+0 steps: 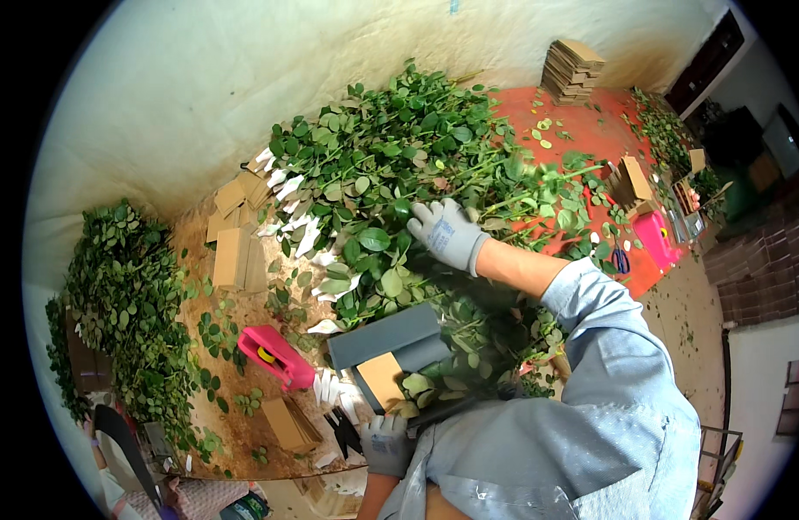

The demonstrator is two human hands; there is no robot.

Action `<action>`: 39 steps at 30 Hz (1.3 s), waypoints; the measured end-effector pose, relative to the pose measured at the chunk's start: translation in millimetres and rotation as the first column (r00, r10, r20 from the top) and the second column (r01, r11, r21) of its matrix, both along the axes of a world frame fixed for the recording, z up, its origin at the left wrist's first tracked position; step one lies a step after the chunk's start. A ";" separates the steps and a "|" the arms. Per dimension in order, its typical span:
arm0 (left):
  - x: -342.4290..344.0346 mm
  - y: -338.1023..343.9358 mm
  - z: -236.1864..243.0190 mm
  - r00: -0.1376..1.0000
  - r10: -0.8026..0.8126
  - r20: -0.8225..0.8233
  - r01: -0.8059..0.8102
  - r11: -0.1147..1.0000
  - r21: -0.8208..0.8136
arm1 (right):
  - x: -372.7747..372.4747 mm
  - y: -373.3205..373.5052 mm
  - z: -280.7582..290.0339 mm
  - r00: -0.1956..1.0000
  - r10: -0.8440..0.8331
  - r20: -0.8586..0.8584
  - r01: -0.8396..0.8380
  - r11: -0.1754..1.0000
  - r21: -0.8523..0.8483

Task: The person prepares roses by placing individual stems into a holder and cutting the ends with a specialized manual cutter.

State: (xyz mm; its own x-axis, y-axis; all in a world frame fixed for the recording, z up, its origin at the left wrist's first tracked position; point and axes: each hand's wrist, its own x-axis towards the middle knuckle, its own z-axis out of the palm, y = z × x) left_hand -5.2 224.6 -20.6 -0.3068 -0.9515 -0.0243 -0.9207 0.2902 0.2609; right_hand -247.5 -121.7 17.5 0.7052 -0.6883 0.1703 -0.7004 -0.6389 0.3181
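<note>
My right hand [443, 232], in a grey glove, reaches into a large heap of leafy green stems [382, 130], its fingers apart and slightly bent over the leaves. White wraps [307, 237] cap stem ends along the heap's left side. My left hand [387, 444], also gloved, is low at the centre with fingers curled; what they hold is unclear. Beside it are black scissors [342, 433], a grey board [378, 338] with a cardboard piece [378, 381] on it, white strips [328, 390] and a pink tape dispenser [278, 355] on the worktable [243, 455].
Another leafy pile [131, 312] lies left, with a co-worker's arm [109, 477] below it. Cardboard pieces [235, 256] sit between piles. On the red surface [538, 130] are a cardboard stack [573, 69], blue scissors [620, 256] and another pink dispenser [655, 238]. A wall [200, 78] stands behind.
</note>
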 end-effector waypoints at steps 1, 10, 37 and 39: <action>0.2 1.2 -4.2 1.000 0.005 -0.007 -0.005 1.000 -0.018 | -4.4 1.1 6.0 0.998 -0.048 0.031 0.048 0.999 0.007; 3.3 4.3 -5.0 1.000 -0.004 0.003 0.004 1.000 0.025 | -28.6 30.4 86.1 0.950 -0.054 0.306 0.028 0.996 0.090; 1.7 3.4 -16.1 0.999 0.022 -0.038 -0.024 0.999 -0.048 | 56.4 -83.9 -86.4 0.922 -0.359 -0.142 0.385 0.828 0.408; 1.5 7.9 -15.1 0.999 0.046 -0.026 -0.047 0.997 -0.064 | 59.9 -79.8 -57.3 0.951 -0.266 -0.156 0.296 0.928 0.225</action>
State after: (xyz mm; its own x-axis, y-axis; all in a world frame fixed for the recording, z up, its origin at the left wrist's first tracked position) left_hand -3.7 232.6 -35.7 -0.2618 -0.9641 0.0449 -0.9273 0.2641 0.2651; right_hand -187.7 -201.5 -39.7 0.4814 -0.8706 -0.1012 -0.8287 -0.4897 0.2710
